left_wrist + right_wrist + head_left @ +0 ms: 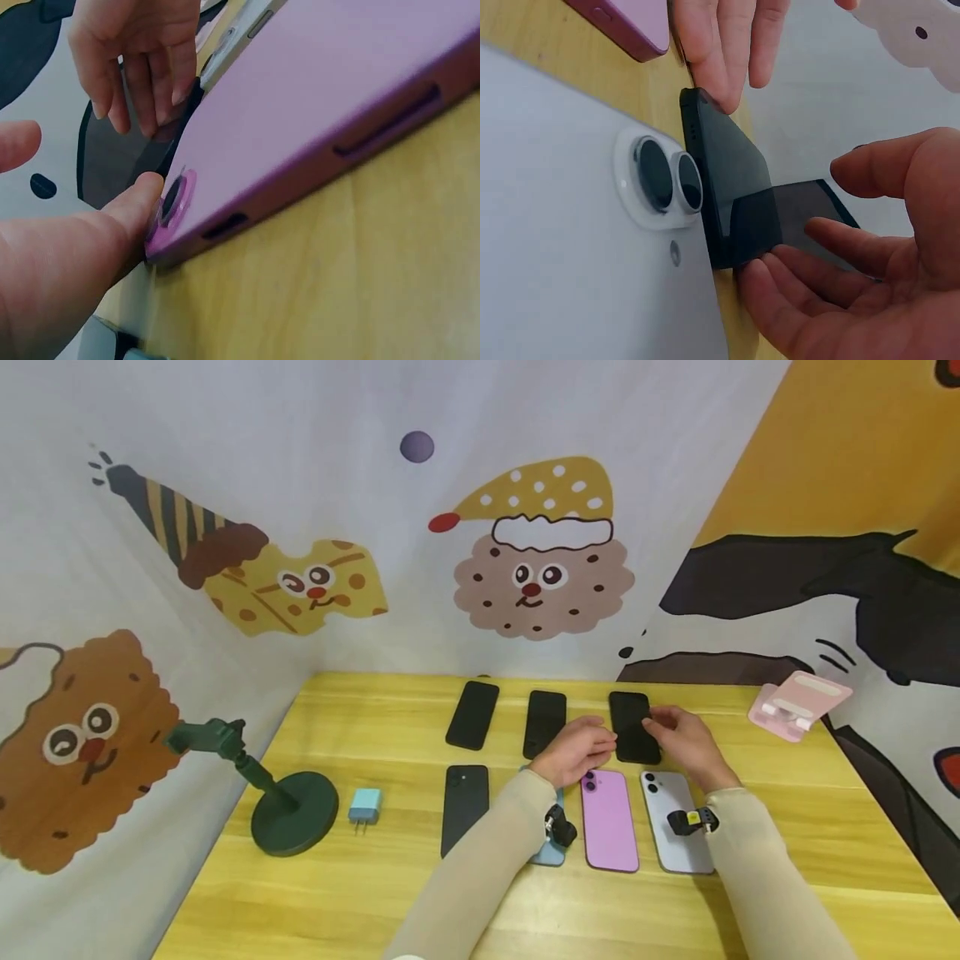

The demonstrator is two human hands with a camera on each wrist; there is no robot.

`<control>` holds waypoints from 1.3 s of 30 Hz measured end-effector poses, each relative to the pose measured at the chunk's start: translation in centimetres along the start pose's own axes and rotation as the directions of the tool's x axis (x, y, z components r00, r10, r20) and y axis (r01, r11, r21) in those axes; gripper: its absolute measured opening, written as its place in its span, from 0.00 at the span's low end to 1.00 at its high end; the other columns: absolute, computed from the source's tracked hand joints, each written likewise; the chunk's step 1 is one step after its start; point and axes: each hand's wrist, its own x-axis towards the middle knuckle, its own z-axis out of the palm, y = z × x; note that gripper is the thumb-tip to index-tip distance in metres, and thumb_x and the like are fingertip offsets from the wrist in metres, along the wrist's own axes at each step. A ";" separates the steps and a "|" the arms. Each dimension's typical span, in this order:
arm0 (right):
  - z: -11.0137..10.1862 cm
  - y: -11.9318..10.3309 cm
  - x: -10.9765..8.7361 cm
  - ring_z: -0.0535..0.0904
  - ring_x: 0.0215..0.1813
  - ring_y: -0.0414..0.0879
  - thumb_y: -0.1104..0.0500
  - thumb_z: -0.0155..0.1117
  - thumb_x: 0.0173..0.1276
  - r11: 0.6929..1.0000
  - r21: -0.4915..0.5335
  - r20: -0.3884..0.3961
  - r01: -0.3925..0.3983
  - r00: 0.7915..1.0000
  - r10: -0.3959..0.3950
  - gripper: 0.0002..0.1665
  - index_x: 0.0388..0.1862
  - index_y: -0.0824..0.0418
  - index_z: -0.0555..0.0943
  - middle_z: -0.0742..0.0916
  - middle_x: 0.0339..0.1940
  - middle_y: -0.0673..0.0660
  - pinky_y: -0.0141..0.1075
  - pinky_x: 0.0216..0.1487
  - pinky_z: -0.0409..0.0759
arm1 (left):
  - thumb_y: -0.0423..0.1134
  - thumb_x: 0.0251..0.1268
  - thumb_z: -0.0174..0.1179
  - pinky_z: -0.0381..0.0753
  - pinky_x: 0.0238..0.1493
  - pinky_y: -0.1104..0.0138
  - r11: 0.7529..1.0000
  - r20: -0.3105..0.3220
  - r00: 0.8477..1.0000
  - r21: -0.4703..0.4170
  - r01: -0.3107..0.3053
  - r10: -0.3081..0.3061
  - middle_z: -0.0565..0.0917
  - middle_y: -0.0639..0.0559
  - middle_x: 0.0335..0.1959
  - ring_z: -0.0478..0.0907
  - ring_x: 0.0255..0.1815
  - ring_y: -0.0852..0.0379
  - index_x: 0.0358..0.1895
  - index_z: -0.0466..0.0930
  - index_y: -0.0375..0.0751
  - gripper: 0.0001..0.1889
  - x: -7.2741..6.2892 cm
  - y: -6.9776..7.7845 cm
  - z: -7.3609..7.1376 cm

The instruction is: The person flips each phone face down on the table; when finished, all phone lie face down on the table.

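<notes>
A black phone lies screen up at the back right of the table, between both hands. My right hand rests at its right edge, fingers slightly bent and thumb apart in the right wrist view. At its left side is my left hand, with loosely extended fingertips at the edge. Directly in front of the left hand lies a pink phone, back up. A white phone lies back up below the right hand. The left forearm partly hides a light blue phone.
Two more black phones, one in the middle and one at the left, lie in the back row. A dark phone lies in front. A green stand and blue charger stand left; a pink phone stand stands back right.
</notes>
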 end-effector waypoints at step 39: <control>1.4 -1.3 -0.1 0.85 0.51 0.54 0.35 0.60 0.79 0.991 0.123 0.117 0.045 0.991 -0.059 0.43 0.81 0.60 0.68 0.80 0.69 0.72 0.40 0.45 0.90 | 0.25 0.75 0.59 0.85 0.64 0.49 0.997 0.004 0.999 -0.068 -0.043 0.043 0.83 0.44 0.59 0.84 0.62 0.42 0.72 0.78 0.53 0.27 0.9 -1.2 0.8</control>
